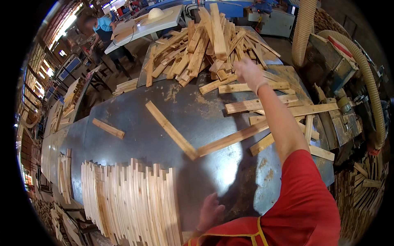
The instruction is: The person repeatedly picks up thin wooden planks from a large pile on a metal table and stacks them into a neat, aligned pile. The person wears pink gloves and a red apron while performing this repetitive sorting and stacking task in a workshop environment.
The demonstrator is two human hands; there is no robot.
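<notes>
My right hand (249, 74) is stretched out over the near right side of a heap of wooden strips (197, 53). It is smeared by motion, so its grip does not show. Close to its fingers stands the lower end of a thick wooden board (218, 37), tilted up on the heap; whether they touch I cannot tell. Below the hand lies a wooden strip (238, 88). My left hand (210, 211) is low, close to my body, its fingers apart and nothing visible in them. To its left is a row of pale wooden strips (131, 201) laid side by side.
Two strips, one on the left (170, 129) and one on the right (234, 139), meet in a V on the dark metal table (135, 143). A short strip (108, 128) lies further left. Machinery with a ribbed hose (303, 37) borders the right. A co-worker (107, 33) stands far left.
</notes>
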